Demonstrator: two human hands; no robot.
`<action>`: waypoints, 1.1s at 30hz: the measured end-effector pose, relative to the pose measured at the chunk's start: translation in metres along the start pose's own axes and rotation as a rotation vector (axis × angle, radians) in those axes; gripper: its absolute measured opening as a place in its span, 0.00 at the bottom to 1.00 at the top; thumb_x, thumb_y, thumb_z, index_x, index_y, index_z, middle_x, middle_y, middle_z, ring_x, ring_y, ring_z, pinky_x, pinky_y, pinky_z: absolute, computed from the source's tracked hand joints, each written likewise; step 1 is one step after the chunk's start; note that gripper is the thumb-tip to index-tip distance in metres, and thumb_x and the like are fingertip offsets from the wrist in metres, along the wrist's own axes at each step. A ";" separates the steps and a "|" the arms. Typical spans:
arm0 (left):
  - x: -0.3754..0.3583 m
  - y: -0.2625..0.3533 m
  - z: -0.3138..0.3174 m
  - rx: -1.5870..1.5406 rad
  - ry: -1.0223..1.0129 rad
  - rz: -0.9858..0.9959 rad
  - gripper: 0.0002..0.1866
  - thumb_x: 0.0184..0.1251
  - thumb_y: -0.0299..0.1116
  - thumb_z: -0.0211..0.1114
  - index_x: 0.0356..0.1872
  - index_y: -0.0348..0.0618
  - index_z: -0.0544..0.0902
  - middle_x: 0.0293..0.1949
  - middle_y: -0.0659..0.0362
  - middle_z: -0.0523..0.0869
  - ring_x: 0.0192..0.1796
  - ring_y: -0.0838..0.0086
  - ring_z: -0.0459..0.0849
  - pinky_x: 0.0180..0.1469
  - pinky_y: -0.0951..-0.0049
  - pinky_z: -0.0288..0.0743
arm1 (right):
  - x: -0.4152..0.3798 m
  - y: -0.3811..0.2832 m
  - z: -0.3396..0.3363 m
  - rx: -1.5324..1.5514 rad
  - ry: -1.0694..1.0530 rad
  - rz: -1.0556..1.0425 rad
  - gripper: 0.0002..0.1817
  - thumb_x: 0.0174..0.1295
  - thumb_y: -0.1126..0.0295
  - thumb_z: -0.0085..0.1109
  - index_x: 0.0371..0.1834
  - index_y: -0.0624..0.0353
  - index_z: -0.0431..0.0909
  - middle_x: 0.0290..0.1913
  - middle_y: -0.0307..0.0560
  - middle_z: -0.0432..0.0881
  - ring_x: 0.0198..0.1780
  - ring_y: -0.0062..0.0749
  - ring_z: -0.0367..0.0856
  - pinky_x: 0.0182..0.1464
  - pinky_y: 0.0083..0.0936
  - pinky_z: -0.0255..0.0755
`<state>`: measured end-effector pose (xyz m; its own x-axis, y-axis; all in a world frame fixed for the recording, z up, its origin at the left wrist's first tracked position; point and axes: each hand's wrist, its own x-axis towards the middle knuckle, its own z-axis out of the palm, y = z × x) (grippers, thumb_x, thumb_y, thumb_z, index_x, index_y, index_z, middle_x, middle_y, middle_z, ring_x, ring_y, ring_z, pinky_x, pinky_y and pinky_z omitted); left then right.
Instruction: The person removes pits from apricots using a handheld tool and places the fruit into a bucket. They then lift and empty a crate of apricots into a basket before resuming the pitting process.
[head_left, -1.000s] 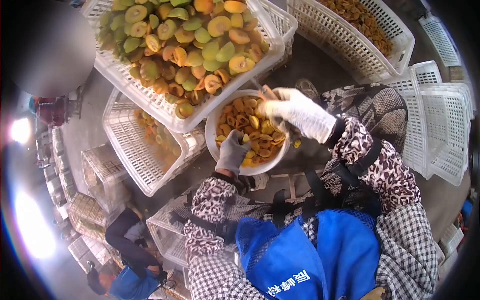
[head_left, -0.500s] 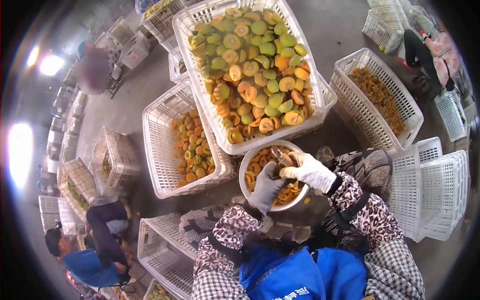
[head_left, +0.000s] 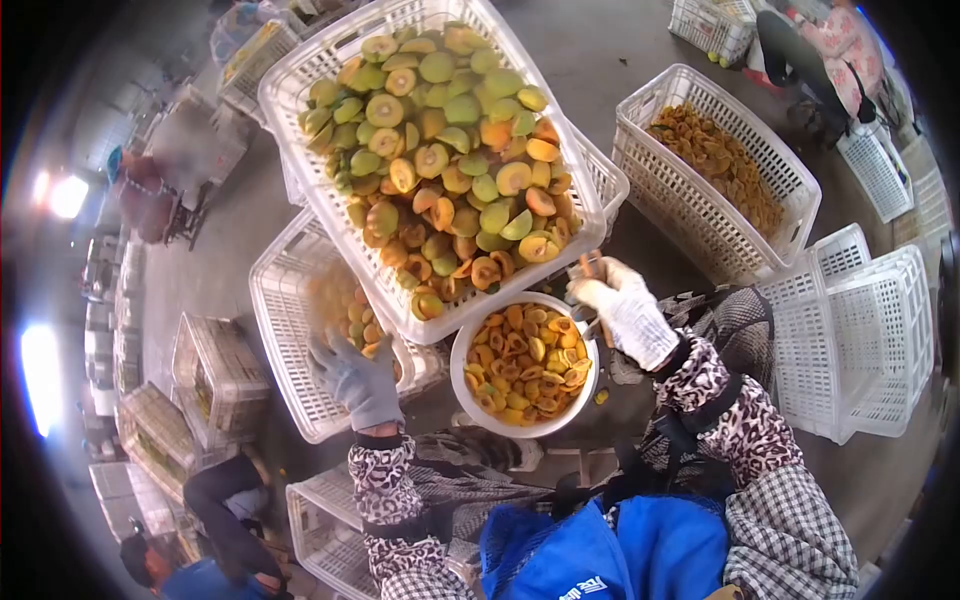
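My left hand [head_left: 358,382], in a grey glove, is over the front right part of the lower left crate [head_left: 300,375], its fingers spread near the orange fruit halves [head_left: 345,305]. In a white glove, my right hand [head_left: 622,305] is closed round a small tool [head_left: 588,268], partly hidden by the fingers, above the right rim of the bowl. The white bowl [head_left: 460,385] holds orange fruit pieces [head_left: 530,362]. Behind it, a large white crate [head_left: 430,325] is full of green and orange fruit halves [head_left: 440,150].
A crate [head_left: 700,235] of orange pieces stands at the right, with stacked white crates [head_left: 850,350] nearer. More crates [head_left: 220,380] are at the left. One person [head_left: 185,570] sits at the lower left, another [head_left: 845,50] at the upper right.
My left hand has moved from above the bowl leftward to the lower left crate, and its fingers have spread. My right hand has risen and moved right. The view has shifted.
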<state>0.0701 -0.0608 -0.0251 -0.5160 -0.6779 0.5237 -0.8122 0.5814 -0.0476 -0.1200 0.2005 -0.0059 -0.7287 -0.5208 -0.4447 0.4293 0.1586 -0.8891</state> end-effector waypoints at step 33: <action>-0.006 0.094 -0.039 -2.492 -1.020 -0.677 0.17 0.69 0.39 0.60 0.52 0.40 0.76 0.56 0.40 0.78 0.59 0.45 0.78 0.62 0.48 0.74 | -0.022 0.014 0.061 -0.785 -0.103 -0.596 0.16 0.63 0.59 0.58 0.40 0.61 0.73 0.27 0.56 0.80 0.26 0.52 0.82 0.27 0.43 0.75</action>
<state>0.0073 0.0155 0.0008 -0.9203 -0.3519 -0.1709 0.2125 -0.8164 0.5369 -0.0659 0.1634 -0.0019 -0.6448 -0.7605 0.0767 -0.4948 0.3388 -0.8003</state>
